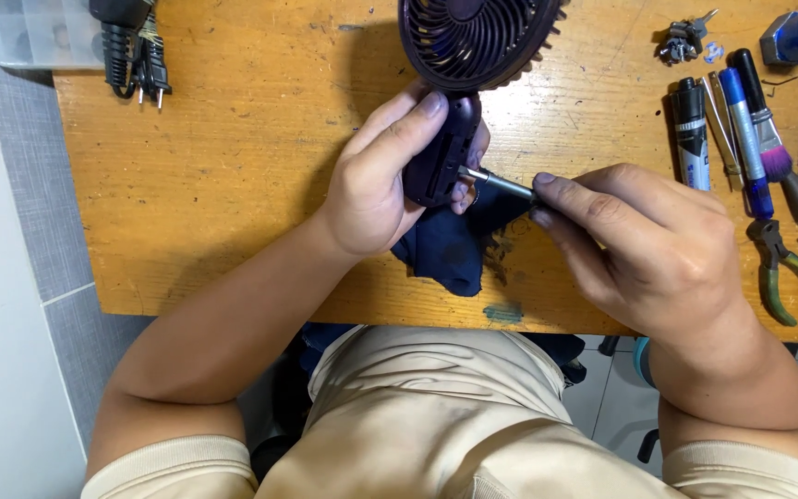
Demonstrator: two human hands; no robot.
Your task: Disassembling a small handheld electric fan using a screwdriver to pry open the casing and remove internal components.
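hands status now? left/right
Left hand: closed around the handheld fan's handle.
Right hand: closed, pinching a screwdriver against the handle.

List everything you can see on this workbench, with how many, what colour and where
Handheld fan: one, dark purple, top centre, handle gripped.
Screwdriver: one, metal shaft, tip against the fan's handle.
Cloth: one, dark blue, under the hands.
Power cord with plug: one, black, top left.
Clear plastic box: one, top left corner.
Markers: two, grey-black and blue, right side.
Brush: one, black handle, purple bristles, right.
Pliers: green-handled, right edge; count unclear.
Small metal parts: a cluster, grey, top right.
Wooden table: one, orange-brown.
Left hand: holds the fan's handle.
Right hand: holds the screwdriver.
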